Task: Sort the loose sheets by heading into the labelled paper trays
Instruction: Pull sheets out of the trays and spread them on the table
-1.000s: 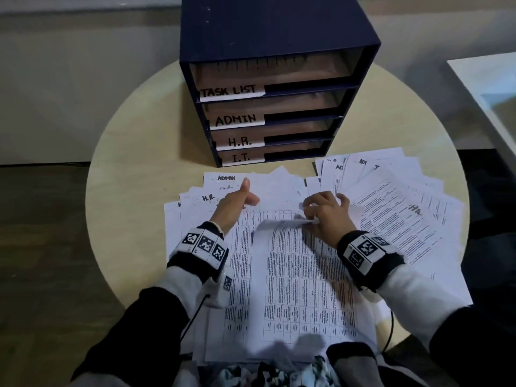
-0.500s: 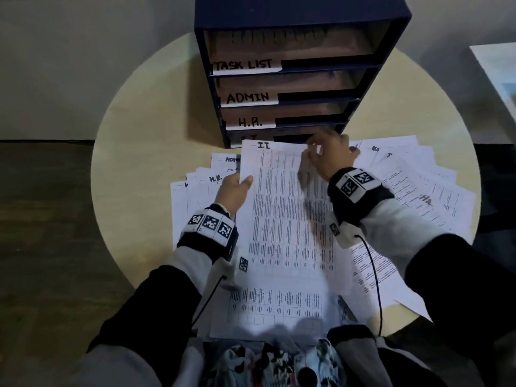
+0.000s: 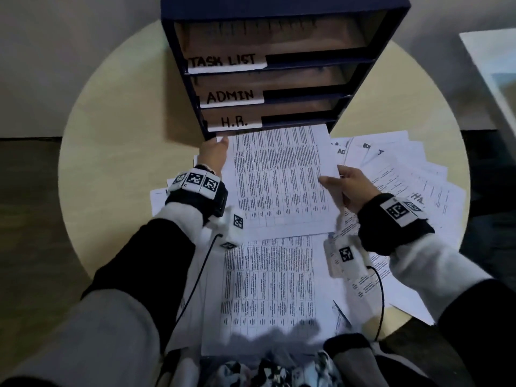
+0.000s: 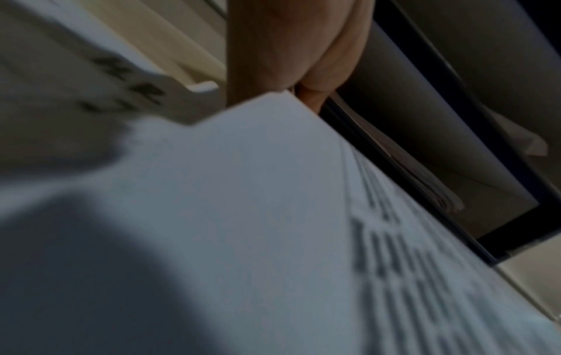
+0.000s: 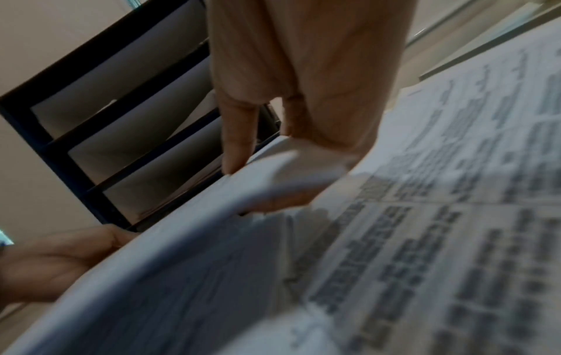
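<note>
Printed sheet (image 3: 279, 177), pinched at its edges by left hand (image 3: 213, 156) and right hand (image 3: 350, 188) fingers, enters the lowest slot of the paper tray unit (image 3: 279, 88) on the counter (image 3: 117, 152).

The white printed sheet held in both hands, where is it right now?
In the head view, the white printed sheet is at centre, its far edge entering the dark blue tray unit below the H.R. label, between left hand and right hand.

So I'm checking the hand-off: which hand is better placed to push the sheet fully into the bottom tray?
Probably the right hand: it pinches the sheet farther back, with room to push. The left hand is already against the tray unit.
</note>
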### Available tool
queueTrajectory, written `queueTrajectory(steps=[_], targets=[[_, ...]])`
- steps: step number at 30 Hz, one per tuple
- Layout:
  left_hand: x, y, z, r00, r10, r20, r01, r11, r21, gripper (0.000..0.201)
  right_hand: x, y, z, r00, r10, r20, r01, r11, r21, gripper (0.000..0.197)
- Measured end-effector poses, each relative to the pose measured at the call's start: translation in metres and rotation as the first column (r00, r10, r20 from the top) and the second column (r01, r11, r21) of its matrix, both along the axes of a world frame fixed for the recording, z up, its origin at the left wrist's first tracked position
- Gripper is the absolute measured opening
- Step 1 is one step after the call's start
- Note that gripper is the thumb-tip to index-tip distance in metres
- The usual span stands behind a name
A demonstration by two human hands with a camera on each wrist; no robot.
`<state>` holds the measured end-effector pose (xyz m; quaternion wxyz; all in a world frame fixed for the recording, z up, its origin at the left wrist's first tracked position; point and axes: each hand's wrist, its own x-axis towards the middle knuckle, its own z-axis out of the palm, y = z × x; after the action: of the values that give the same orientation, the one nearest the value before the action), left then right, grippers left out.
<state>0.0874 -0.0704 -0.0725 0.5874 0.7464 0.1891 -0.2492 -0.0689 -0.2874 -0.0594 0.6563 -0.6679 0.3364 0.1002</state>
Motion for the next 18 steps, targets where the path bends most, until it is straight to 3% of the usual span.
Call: queueTrajectory(steps=[1,2,3,4,5,6,7,8,9,10,14,16,18], targets=[[0.009,-0.002,0.0,0.998,0.045,-0.053,-0.042,0.998,0.045,0.047,-0.005,-0.003,-0.001,0.999,0.041,-0.019,-0.04,0.999,0.035,0.015],[0.006,-0.002,0.003,1.0,-0.023,-0.002,0.023,0.968,0.25,0.055,-0.01,-0.005,0.0,0.996,0.086,-0.037,-0.083,0.994,0.067,0.014],[0.007,-0.003,0.004,0.961,-0.269,0.059,0.214,0.866,0.452,0.065,-0.014,-0.008,0.0,0.992,0.114,-0.06,-0.108,0.99,0.094,0.012],[0.009,-0.006,0.004,0.935,-0.349,0.055,0.274,0.813,0.513,0.071,-0.016,-0.009,0.001,0.99,0.117,-0.077,-0.107,0.988,0.115,0.01],[0.015,-0.006,-0.006,0.95,-0.311,0.044,0.26,0.858,0.443,0.073,-0.018,-0.009,0.002,0.992,0.102,-0.078,-0.092,0.988,0.128,0.008],[0.016,-0.008,-0.009,0.989,-0.15,-0.013,0.149,0.957,0.25,0.067,-0.017,-0.009,0.003,0.994,0.083,-0.071,-0.074,0.989,0.127,0.009],[0.019,-0.01,-0.008,0.989,-0.049,-0.137,0.061,0.994,0.09,0.055,-0.014,-0.008,0.004,0.996,0.057,-0.063,-0.049,0.992,0.117,0.012],[0.013,-0.009,-0.005,0.983,0.047,-0.18,-0.055,0.998,-0.038,0.039,-0.009,-0.007,0.006,0.998,0.024,-0.054,-0.018,0.994,0.105,0.014],[0.008,-0.008,-0.006,0.984,0.054,-0.17,-0.073,0.992,-0.105,0.03,-0.002,-0.004,0.006,0.999,-0.013,-0.038,0.017,0.995,0.101,0.016],[0.003,-0.007,-0.005,0.981,0.087,-0.172,-0.119,0.975,-0.186,0.031,0.006,-0.001,0.006,0.999,-0.048,-0.02,0.049,0.994,0.095,0.016],[-0.019,0.0,0.003,0.989,-0.009,-0.148,-0.034,0.957,-0.289,0.047,0.048,0.015,0.005,0.984,-0.168,0.057,0.162,0.982,0.101,0.016],[-0.023,0.008,0.003,0.989,-0.012,-0.147,-0.038,0.941,-0.335,0.035,0.068,0.021,0.006,0.972,-0.224,0.064,0.214,0.967,0.135,0.022],[-0.024,0.013,0.003,0.989,-0.002,-0.148,-0.05,0.937,-0.347,0.018,0.086,0.023,0.004,0.952,-0.307,0.023,0.298,0.939,0.174,0.04]])
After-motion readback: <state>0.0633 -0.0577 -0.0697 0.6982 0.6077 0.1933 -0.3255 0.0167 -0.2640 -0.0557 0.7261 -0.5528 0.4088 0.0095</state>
